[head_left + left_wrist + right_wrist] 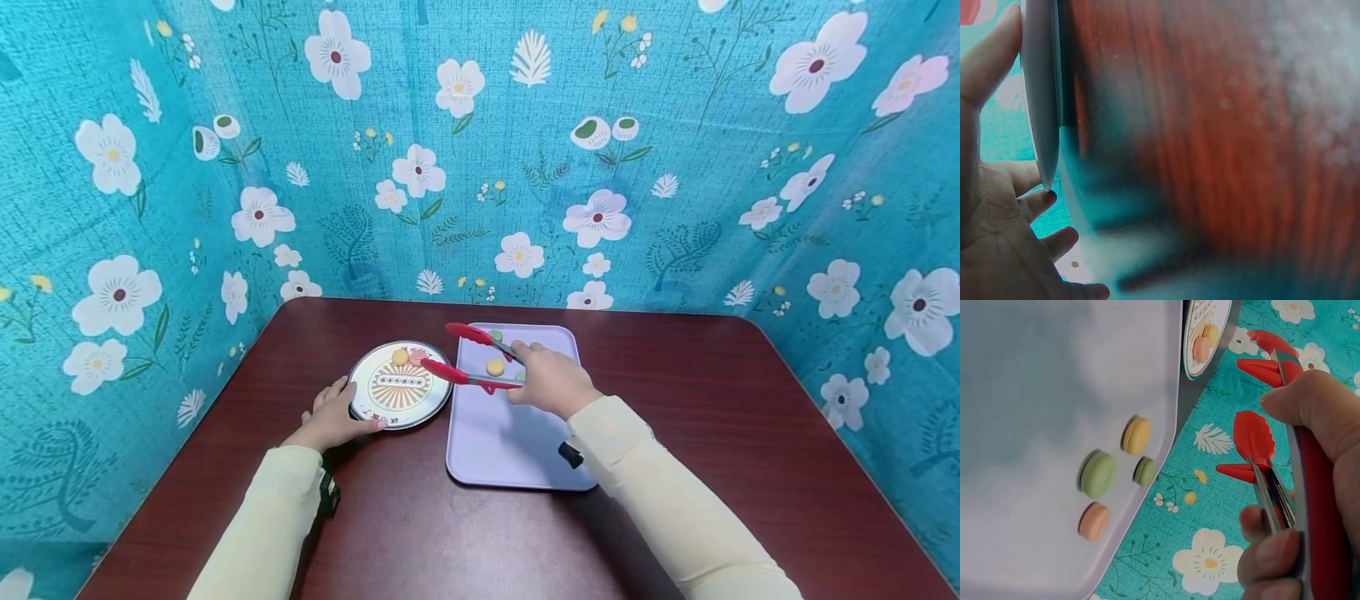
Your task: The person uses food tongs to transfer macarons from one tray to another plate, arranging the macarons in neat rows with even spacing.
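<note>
My left hand (330,417) holds the rim of a round white plate (429,407), thumb at the near edge and fingers at the left. On the plate's far part lie a yellow macaron (401,357) and a pink macaron (417,357). My right hand (555,381) grips red-tipped metal tongs (459,375) above a lilac tray (487,454). The tongs' two tips point left, spread apart, with nothing between them. In the right wrist view the tray bears a yellow macaron (1137,435), a large green macaron (1099,475), a smaller-looking green macaron (1145,470) and a pink macaron (1095,521).
Plate and tray stand side by side on a dark reddish-brown table (697,417). A teal flowered cloth (480,167) hangs behind the table and along both sides.
</note>
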`<state>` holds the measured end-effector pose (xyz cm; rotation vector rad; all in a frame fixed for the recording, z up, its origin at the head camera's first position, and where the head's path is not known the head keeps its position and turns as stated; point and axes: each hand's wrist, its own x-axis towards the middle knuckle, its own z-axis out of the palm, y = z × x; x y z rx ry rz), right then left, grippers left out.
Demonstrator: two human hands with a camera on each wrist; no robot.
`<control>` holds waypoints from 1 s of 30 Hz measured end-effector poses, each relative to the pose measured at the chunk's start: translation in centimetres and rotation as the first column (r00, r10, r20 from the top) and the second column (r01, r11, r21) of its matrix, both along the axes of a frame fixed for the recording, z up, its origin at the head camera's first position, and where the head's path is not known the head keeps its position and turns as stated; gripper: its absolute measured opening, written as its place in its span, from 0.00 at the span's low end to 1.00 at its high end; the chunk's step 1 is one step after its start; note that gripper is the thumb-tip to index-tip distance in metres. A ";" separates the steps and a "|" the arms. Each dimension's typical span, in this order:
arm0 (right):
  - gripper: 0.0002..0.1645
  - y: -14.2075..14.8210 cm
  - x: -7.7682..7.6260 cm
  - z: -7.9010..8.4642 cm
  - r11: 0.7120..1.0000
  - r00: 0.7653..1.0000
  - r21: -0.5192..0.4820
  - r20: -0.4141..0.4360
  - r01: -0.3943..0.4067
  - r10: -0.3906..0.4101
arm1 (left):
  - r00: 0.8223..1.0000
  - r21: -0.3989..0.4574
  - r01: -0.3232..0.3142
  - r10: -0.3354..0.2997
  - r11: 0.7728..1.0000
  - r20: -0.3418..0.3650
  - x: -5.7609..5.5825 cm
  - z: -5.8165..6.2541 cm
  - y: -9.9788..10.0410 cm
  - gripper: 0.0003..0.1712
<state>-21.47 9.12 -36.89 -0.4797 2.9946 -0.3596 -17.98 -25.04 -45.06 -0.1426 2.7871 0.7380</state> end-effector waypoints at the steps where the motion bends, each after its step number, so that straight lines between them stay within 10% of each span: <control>1: 0.51 0.1 0.0 0.0 1.000 1.000 0.002 0.001 0.007 -0.007 | 1.000 -0.003 0.001 -0.001 1.000 -0.001 0.0 0.0 0.0 0.65; 30: 0.52 4.2 0.6 -0.4 0.998 0.998 0.004 0.003 0.055 -0.055 | 1.000 0.000 -0.004 0.004 1.000 -0.004 0.0 -0.2 0.0 0.65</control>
